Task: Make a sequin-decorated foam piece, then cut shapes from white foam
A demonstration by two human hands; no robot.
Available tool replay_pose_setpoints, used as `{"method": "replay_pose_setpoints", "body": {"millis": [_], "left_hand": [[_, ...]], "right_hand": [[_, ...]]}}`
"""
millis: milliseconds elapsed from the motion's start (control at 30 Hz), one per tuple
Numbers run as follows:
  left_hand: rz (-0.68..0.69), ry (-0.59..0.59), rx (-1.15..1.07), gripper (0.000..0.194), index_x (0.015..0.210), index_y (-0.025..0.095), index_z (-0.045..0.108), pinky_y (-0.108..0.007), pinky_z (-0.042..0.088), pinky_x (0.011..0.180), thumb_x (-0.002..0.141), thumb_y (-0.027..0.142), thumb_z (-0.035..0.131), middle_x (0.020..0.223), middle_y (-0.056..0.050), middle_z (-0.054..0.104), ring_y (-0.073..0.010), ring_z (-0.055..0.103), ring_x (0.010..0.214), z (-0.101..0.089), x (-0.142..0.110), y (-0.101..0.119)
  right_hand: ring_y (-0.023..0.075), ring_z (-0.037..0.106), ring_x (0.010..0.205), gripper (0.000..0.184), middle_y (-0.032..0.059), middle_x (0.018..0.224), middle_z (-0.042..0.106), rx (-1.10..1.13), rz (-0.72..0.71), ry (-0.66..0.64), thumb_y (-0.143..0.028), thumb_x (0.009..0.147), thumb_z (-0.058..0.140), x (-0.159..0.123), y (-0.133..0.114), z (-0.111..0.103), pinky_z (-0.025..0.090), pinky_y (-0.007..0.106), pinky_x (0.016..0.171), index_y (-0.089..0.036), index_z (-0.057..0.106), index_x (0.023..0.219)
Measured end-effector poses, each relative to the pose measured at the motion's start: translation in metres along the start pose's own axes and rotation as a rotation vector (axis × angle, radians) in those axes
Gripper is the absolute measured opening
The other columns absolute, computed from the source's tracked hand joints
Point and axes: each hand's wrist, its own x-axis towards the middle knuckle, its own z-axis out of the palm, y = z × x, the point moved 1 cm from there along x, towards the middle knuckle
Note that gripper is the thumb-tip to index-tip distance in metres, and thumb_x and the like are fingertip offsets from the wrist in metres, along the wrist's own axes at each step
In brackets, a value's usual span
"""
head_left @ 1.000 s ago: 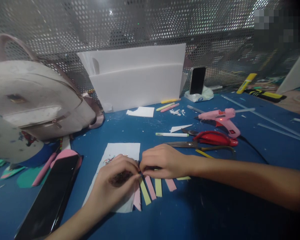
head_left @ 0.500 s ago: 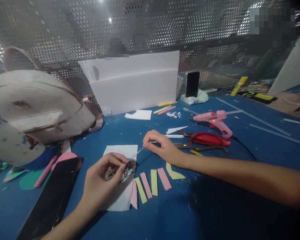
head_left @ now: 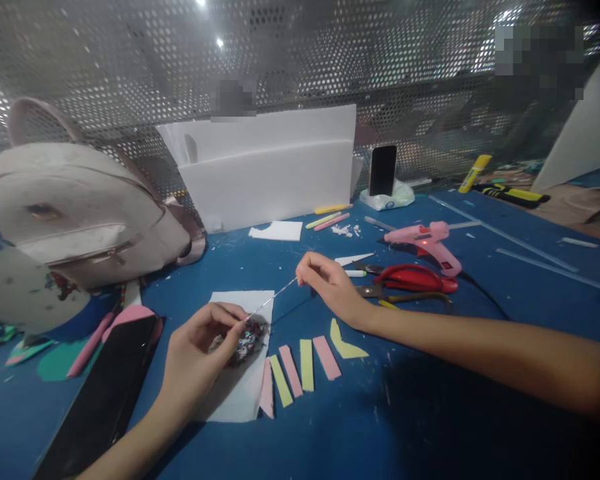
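A thin silvery strand (head_left: 273, 298) stretches taut between my two hands; whether it is wire or thread I cannot tell. My left hand (head_left: 207, 347) pinches its lower end between thumb and fingers, over a pile of shiny dark and silver bits (head_left: 250, 343). This pile lies on a white sheet of paper (head_left: 235, 397). Higher and to the right, my right hand (head_left: 327, 287) has its fingers closed on the other end. Pink and yellow strips (head_left: 307, 365) lie in a row beside the paper, near a bent yellow piece (head_left: 347, 343).
Behind my right hand are red-handled pliers (head_left: 415, 279), scissors (head_left: 373, 291) and a pink glue gun (head_left: 427, 243) with its cord. A black phone (head_left: 100, 387) lies at left, before a pale backpack (head_left: 80, 200). White boards (head_left: 270, 180) stand at the back against a perforated metal screen.
My right hand has moved a little right and up, and my left slightly left, so a longer stretch of strand shows between them. More of the shiny pile is visible.
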Motion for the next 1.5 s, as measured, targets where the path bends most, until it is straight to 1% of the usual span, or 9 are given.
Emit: {"method": "replay_pose_setpoints", "body": {"millis": [133,267,467,567,800,933,1100,1233,1500], "left_hand": [[0.018,-0.008,-0.023,0.011,0.076,0.019,0.058,-0.026,0.048,0.074,0.087,0.018,0.061,0.088,-0.003,0.062,-0.0152,0.059,0.087,0.000,0.000,0.001],[0.023,-0.004,-0.046,0.010,0.077,0.019,0.058,-0.025,0.048,0.075,0.087,0.017,0.061,0.089,-0.003,0.062,-0.0142,0.060,0.087,-0.001,0.000,0.003],[-0.003,-0.071,-0.097,0.012,0.076,0.018,0.059,-0.029,0.049,0.081,0.088,0.018,0.060,0.097,-0.006,0.067,-0.0177,0.063,0.095,0.003,-0.002,0.005],[-0.022,-0.112,-0.111,0.012,0.076,0.018,0.058,-0.030,0.050,0.080,0.088,0.018,0.060,0.092,-0.006,0.069,-0.0180,0.065,0.093,0.006,-0.004,0.006],[-0.040,-0.141,-0.106,0.011,0.076,0.018,0.060,-0.026,0.049,0.074,0.088,0.019,0.061,0.083,-0.004,0.068,-0.0159,0.065,0.084,0.006,-0.002,0.006],[-0.041,-0.144,-0.057,0.009,0.078,0.019,0.063,-0.026,0.048,0.070,0.086,0.019,0.063,0.081,-0.003,0.067,-0.0152,0.064,0.080,0.005,-0.002,0.004],[-0.076,-0.155,0.005,0.009,0.077,0.018,0.064,-0.028,0.047,0.068,0.085,0.023,0.064,0.078,-0.004,0.066,-0.0167,0.062,0.076,0.005,-0.004,0.002],[-0.084,-0.149,0.053,0.011,0.075,0.018,0.064,-0.028,0.046,0.065,0.083,0.025,0.065,0.074,-0.003,0.065,-0.0166,0.061,0.073,0.006,-0.004,0.004],[-0.093,-0.148,0.106,0.010,0.074,0.018,0.064,-0.028,0.045,0.062,0.082,0.024,0.065,0.071,-0.003,0.065,-0.0170,0.061,0.069,0.006,-0.004,0.007]], "right_hand": [[0.0120,0.048,0.071,0.020,0.0000,0.078,0.050,0.011,0.009,-0.023,-0.032,0.094,0.047,0.000,0.000,0.002,0.038,0.025,0.064,-0.019,0.050,0.080],[0.0118,0.051,0.076,0.011,0.0004,0.083,0.053,-0.031,-0.034,-0.099,-0.026,0.091,0.051,-0.001,-0.002,0.004,0.040,0.024,0.064,-0.018,0.050,0.082],[0.0118,0.055,0.079,0.006,0.0010,0.088,0.056,-0.088,-0.049,-0.201,-0.024,0.090,0.053,-0.003,-0.003,0.006,0.043,0.025,0.066,-0.018,0.054,0.087],[0.0118,0.056,0.080,0.006,0.0010,0.090,0.057,-0.113,-0.053,-0.212,-0.024,0.089,0.056,-0.002,-0.003,0.006,0.044,0.024,0.067,-0.018,0.056,0.087],[0.0107,0.056,0.077,0.003,0.0007,0.090,0.059,-0.124,-0.048,-0.226,-0.021,0.088,0.058,-0.001,-0.003,0.007,0.044,0.023,0.065,-0.019,0.058,0.088],[0.0117,0.058,0.080,0.004,0.0029,0.095,0.063,-0.090,-0.070,-0.289,-0.021,0.087,0.057,-0.002,-0.006,0.007,0.045,0.024,0.063,-0.018,0.058,0.089],[0.0113,0.059,0.079,0.003,0.0052,0.101,0.067,-0.008,-0.076,-0.356,-0.016,0.085,0.055,-0.006,-0.012,0.008,0.043,0.024,0.059,-0.018,0.053,0.087],[0.0101,0.057,0.073,0.005,0.0041,0.094,0.067,0.012,-0.062,-0.379,-0.014,0.083,0.054,-0.007,-0.012,0.008,0.041,0.023,0.057,-0.018,0.051,0.085],[0.0079,0.048,0.061,0.004,0.0001,0.080,0.057,-0.061,-0.080,-0.416,-0.017,0.082,0.056,-0.007,-0.009,0.008,0.040,0.023,0.055,-0.017,0.055,0.086]]}}
